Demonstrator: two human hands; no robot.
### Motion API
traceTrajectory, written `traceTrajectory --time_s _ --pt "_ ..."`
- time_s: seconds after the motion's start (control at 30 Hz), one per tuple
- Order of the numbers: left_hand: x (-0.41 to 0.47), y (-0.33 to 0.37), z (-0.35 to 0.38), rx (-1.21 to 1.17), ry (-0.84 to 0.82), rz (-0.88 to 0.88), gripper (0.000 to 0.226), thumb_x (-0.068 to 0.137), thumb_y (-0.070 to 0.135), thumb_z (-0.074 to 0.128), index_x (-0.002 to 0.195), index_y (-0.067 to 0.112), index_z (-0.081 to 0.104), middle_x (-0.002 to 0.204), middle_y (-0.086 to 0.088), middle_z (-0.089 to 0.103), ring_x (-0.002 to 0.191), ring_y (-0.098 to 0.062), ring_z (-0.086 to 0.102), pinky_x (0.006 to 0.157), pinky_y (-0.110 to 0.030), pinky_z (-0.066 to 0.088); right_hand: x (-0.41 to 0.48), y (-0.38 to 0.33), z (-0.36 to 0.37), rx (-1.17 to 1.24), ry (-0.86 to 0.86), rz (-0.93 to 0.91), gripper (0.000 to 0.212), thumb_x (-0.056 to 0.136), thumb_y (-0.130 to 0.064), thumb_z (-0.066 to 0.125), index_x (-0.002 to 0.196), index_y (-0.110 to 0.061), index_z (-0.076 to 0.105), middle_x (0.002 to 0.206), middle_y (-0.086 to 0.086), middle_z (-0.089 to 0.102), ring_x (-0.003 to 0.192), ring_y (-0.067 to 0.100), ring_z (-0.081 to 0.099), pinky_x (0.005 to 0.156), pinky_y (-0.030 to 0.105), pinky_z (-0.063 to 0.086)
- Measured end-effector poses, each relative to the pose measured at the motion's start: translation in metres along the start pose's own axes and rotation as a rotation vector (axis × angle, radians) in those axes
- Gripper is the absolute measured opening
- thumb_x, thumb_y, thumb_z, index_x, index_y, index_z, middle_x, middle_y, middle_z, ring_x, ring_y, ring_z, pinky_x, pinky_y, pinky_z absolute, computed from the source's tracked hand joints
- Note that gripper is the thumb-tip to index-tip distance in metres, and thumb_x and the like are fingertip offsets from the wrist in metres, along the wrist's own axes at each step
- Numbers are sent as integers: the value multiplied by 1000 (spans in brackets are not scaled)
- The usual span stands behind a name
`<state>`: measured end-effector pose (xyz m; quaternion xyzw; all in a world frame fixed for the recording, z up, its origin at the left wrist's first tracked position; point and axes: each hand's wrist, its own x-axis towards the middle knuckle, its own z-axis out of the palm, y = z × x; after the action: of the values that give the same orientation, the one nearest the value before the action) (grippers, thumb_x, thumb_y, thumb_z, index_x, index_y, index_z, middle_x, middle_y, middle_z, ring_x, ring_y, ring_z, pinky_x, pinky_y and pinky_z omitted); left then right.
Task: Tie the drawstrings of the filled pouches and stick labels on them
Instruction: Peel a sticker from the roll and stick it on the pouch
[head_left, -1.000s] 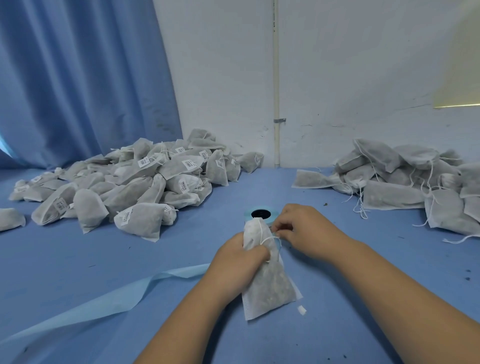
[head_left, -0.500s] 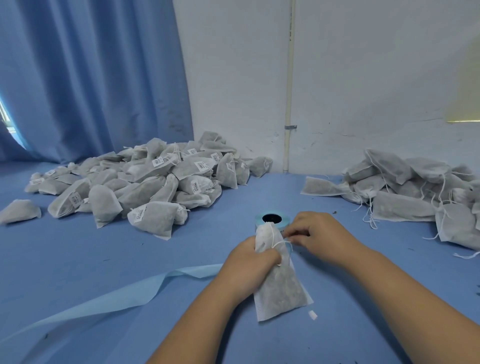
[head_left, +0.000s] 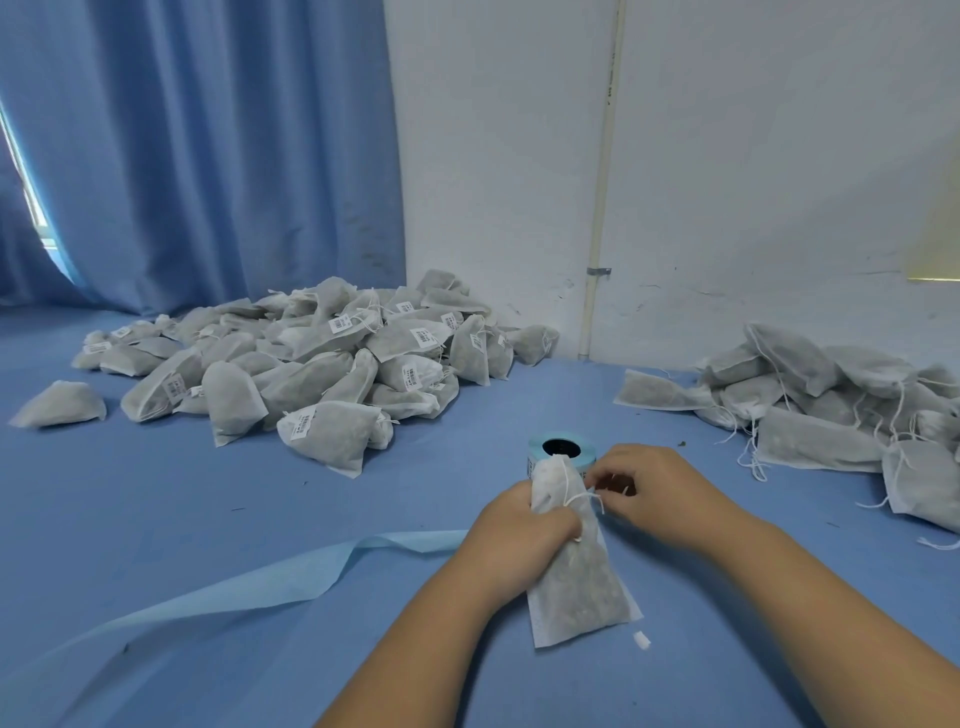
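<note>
Evidently the tying step is in hand. The left hand (head_left: 524, 525) has its fingers curled round the pouch (head_left: 574, 587) just below the gathered neck. The right hand (head_left: 660, 499), at 3 o'clock of the neck, pinches the white drawstring (head_left: 581, 497) between thumb and fingertips. The string is thin and partly hidden by the fingers, so I cannot tell whether a knot is already formed; a small loop seems to stand beside the neck.

The pouch sits low on the blue table (head_left: 415, 493), toward 5 o'clock of the view's centre, with its bottom edge resting on the surface. Its long axis runs nearly 12 to 6. The neck points to 12 o'clock, at the label roll (head_left: 558, 448) just behind it, and the filled bottom points toward 5. No label shows on it.

The next move likely calls for drawing the string tight, then peeling a label from the roll. The finished pouch would then belong with the labelled pile (head_left: 332, 364) at 10 o'clock, not the untied pile (head_left: 831, 410) at 2 o'clock.
</note>
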<state>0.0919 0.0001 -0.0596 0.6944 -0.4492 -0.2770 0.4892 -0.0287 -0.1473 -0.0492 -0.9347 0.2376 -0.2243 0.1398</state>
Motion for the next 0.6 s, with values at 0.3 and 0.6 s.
traceTrajectory --time_s 0.3,0.6 --pt "0 -2 0 -19 2 15 9 77 28 59 69 32 56 65 17 58 58 2 54 49 -13 38 2 -3 1 -83 -22 -3 11 84 -12 63 88 -20 71 87 -8 62 80 9 58 74 24 48" --pt "-1 -2 -1 -24 -2 7 4 78 26 58 75 29 58 71 15 60 64 -3 57 55 -17 42 4 -2 2 56 38 103 28 82 -2 63 85 -27 75 82 -12 64 73 3 56 65 8 38"
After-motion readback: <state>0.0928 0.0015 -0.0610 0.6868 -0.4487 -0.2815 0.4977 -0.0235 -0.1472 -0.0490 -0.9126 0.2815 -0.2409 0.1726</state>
